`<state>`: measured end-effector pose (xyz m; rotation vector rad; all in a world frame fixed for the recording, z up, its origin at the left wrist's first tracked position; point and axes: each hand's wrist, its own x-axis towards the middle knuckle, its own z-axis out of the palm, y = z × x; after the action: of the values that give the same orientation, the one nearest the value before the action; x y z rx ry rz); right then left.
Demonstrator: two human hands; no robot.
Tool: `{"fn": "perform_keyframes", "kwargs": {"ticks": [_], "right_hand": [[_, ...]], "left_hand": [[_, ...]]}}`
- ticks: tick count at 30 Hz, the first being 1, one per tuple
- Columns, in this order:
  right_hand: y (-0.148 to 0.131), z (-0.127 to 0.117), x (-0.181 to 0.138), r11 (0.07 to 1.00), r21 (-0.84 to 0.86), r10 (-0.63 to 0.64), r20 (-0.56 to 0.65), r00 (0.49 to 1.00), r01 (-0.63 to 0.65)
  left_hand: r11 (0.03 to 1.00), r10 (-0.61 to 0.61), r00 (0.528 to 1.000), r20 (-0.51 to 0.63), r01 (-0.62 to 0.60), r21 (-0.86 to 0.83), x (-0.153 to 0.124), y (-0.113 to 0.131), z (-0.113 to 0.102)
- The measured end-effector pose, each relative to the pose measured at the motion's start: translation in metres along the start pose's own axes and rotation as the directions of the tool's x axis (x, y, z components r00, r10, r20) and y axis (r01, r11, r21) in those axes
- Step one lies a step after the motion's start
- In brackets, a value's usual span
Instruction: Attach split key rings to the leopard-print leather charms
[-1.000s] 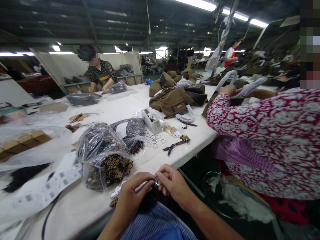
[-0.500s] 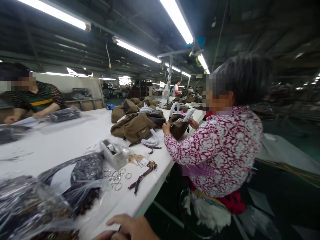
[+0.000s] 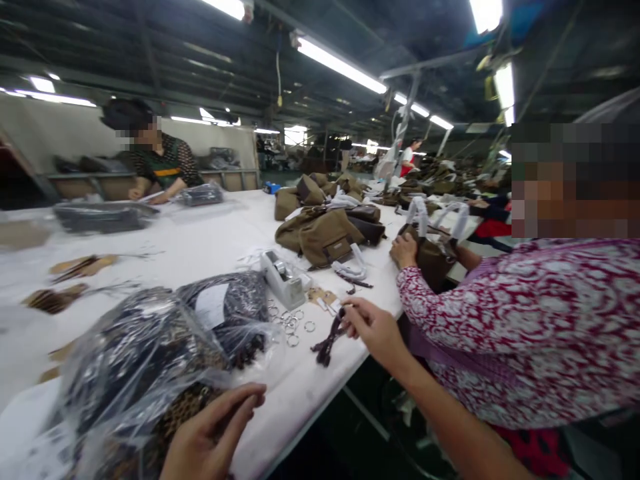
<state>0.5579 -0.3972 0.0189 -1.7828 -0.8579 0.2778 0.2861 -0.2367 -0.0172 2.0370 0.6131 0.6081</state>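
Head cam, fwd/down, hands [image 3: 374, 331] close

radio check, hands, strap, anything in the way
Right hand pinching dark strap by its upper end. Left hand by clear plastic bag, no held item visible. Metal rings beside strap, nothing seen blocking it.

Dark straps [image 3: 327, 345] (in right grip [image 3: 374, 328])

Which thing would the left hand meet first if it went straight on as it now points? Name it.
Likely the dark strap held by the right hand, past a bare stretch of white table. Depth is unclear, so the left hand might pass above it.
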Motion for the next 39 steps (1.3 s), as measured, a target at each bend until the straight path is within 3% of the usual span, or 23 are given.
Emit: {"fn": "perform_keyframes", "kwargs": {"ticks": [1,3,5,7,8,10,12,13,16,19,21,24,27,30,34,39], "right_hand": [[0.005,-0.007,0.015,0.98,-0.194,-0.033,-0.011,0.999,0.03],[0.015,-0.013,0.038,0.825,-0.561,-0.033,0.058,0.998,0.059],[0.022,-0.009,0.048,0.706,-0.706,0.01,0.094,0.996,0.059],[0.022,0.007,0.045,0.66,-0.749,0.024,0.087,0.996,0.05],[0.019,0.019,0.04,0.65,-0.755,-0.004,0.106,0.994,0.083],[0.01,0.052,0.026,0.669,-0.695,-0.122,0.248,0.961,0.264],[-0.001,0.091,0.012,0.712,-0.456,-0.29,0.502,0.815,0.535],[-0.006,0.111,0.007,0.713,-0.374,-0.321,0.579,0.75,0.593],[-0.015,0.158,-0.001,0.718,-0.348,-0.309,0.617,0.724,0.603],[-0.018,0.177,-0.008,0.731,-0.311,-0.319,0.63,0.708,0.607],[-0.015,0.173,-0.014,0.741,-0.272,-0.341,0.636,0.693,0.614],[-0.002,0.152,-0.019,0.788,-0.27,-0.347,0.549,0.761,0.554],[0.02,0.124,-0.013,0.827,-0.355,-0.289,0.396,0.872,0.435],[0.042,0.107,0.001,0.814,-0.471,-0.207,0.315,0.926,0.342],[0.056,0.11,0.019,0.764,-0.587,-0.093,0.312,0.945,0.269],[0.054,0.122,0.033,0.711,-0.655,0.022,0.384,0.923,0.256]], "left_hand": [[0.999,0.008,1.0,-0.002,-0.008,0.034,0.001,0.0,-0.005],[0.993,0.025,0.999,-0.033,-0.021,0.115,0.005,-0.001,-0.013],[0.978,0.052,0.996,-0.071,-0.037,0.203,0.008,-0.003,-0.02],[0.959,0.088,0.987,-0.133,-0.048,0.28,0.009,-0.006,-0.027],[0.951,0.1,0.981,-0.166,-0.046,0.305,0.009,-0.006,-0.03],[0.946,0.101,0.971,-0.216,-0.027,0.323,0.007,-0.006,-0.034],[0.949,0.075,0.967,-0.241,0.005,0.315,0.003,-0.003,-0.038],[0.953,0.056,0.967,-0.248,0.022,0.303,0.001,-0.001,-0.039],[0.971,-0.034,0.972,-0.232,0.087,0.222,-0.009,0.008,-0.044],[0.965,-0.159,0.987,-0.028,0.161,0.207,-0.025,0.014,-0.049],[0.939,-0.235,0.96,0.151,0.185,0.289,-0.04,0.014,-0.049],[0.877,-0.313,0.922,0.229,0.188,0.442,-0.065,0.003,-0.039],[0.831,-0.303,0.936,0.177,0.169,0.53,-0.083,-0.016,-0.024],[0.832,-0.233,0.961,0.15,0.118,0.542,-0.086,-0.035,-0.016],[0.812,-0.134,0.989,0.068,0.07,0.579,-0.079,-0.047,-0.011],[0.775,-0.033,0.998,-0.059,0.063,0.628,-0.076,-0.047,0.003]]}}
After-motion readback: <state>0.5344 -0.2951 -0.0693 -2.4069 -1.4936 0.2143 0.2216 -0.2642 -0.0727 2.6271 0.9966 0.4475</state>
